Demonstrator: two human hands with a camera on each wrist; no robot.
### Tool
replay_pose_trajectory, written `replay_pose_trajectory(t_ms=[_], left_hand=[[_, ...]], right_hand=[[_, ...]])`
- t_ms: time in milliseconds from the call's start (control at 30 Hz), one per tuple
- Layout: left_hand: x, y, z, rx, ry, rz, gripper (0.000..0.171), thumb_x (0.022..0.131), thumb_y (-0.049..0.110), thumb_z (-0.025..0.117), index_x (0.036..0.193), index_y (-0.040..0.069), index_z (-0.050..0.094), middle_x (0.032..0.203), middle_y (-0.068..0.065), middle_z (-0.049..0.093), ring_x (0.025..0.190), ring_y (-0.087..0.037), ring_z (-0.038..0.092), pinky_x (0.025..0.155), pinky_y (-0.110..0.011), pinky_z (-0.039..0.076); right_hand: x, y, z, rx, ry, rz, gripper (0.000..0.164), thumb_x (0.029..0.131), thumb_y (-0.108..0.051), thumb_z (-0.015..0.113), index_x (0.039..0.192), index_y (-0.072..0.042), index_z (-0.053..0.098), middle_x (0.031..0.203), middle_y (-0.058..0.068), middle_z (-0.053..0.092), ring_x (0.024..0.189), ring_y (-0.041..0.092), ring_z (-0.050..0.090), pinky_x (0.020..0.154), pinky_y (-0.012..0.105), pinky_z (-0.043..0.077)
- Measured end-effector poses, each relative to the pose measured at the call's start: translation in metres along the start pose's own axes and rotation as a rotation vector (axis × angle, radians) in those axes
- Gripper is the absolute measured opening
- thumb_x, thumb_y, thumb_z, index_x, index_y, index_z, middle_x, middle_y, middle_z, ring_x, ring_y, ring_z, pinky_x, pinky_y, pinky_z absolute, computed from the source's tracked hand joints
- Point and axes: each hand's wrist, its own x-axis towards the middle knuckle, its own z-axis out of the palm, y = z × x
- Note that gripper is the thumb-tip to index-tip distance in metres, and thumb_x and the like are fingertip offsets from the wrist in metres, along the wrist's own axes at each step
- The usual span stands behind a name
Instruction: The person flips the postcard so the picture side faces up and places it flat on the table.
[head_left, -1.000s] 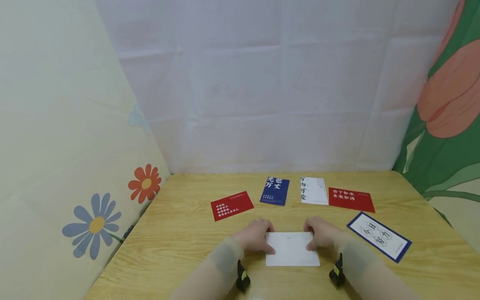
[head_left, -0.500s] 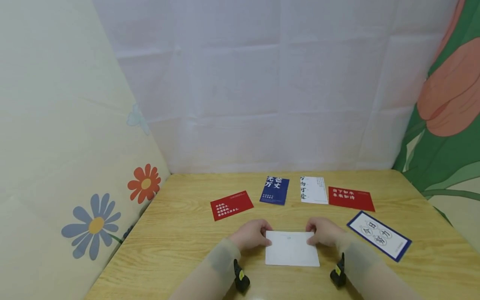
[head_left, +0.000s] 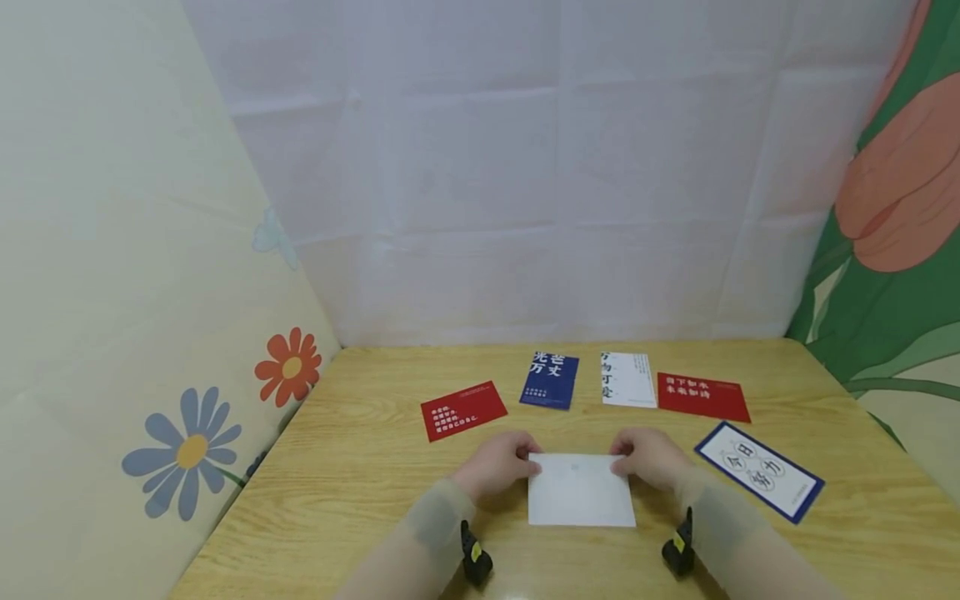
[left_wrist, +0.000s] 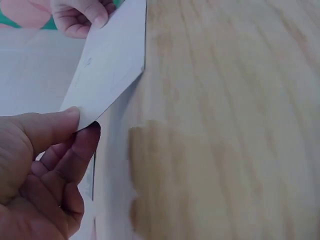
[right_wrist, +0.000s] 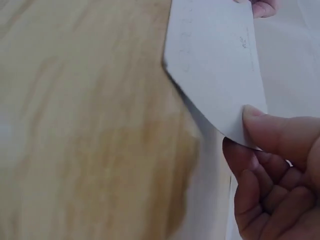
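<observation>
A white card (head_left: 581, 493) with small faint print is held between both hands at the front middle of the table. My left hand (head_left: 498, 463) pinches its far left corner, thumb on top and curled fingers beneath, as the left wrist view shows on the card (left_wrist: 111, 65). At the opposite corner, my right hand (head_left: 649, 459) grips in the same way; the right wrist view shows its thumb (right_wrist: 272, 131) pressing the card's top face. The far side is raised off the wood and bends slightly. Its near edge lies low, close to or on the table.
Beyond the hands lie a red card (head_left: 465, 412), a blue card (head_left: 550, 382), a white card with black characters (head_left: 632, 381) and another red card (head_left: 703, 397). A blue-bordered card (head_left: 760, 472) lies right of my right hand. A white cloth (head_left: 555, 208) hangs behind the table (head_left: 337, 500).
Both thumbs have slid from the card's top face toward its far corners. The card's far edge has risen off the table, and the whole card has shifted slightly away from me.
</observation>
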Motion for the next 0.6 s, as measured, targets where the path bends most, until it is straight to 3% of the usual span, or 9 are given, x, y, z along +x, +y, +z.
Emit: replay_pose_trajectory(t_ms=[233, 400, 600], left_hand=[[-0.006, 0.012, -0.018, 0.004, 0.078, 0.059, 0.005, 0.09, 0.019, 0.068, 0.09, 0.015, 0.071, 0.082, 0.006, 0.063, 0.075, -0.015, 0.058, 0.067, -0.03, 0.05], [-0.011, 0.02, -0.03, 0.063, 0.126, 0.134, 0.005, 0.09, 0.018, 0.069, 0.087, 0.017, 0.073, 0.083, 0.008, 0.063, 0.075, -0.012, 0.058, 0.066, -0.027, 0.051], [-0.015, 0.021, -0.035, 0.17, 0.137, 0.231, 0.005, 0.088, 0.014, 0.07, 0.088, 0.015, 0.075, 0.083, 0.011, 0.064, 0.074, -0.008, 0.057, 0.066, -0.023, 0.05]], right_hand=[[-0.005, -0.012, -0.01, 0.013, 0.05, -0.092, 0.007, 0.084, -0.01, 0.071, 0.087, -0.014, 0.067, 0.086, -0.001, 0.062, 0.083, 0.017, 0.056, 0.078, 0.038, 0.047], [-0.01, -0.023, -0.017, 0.029, 0.081, -0.142, 0.003, 0.086, -0.012, 0.071, 0.088, -0.013, 0.069, 0.086, -0.002, 0.064, 0.082, 0.016, 0.057, 0.076, 0.036, 0.05], [-0.016, -0.027, -0.019, 0.011, 0.091, -0.195, 0.004, 0.086, -0.013, 0.071, 0.087, -0.009, 0.07, 0.084, -0.004, 0.065, 0.079, 0.014, 0.058, 0.074, 0.034, 0.051]])
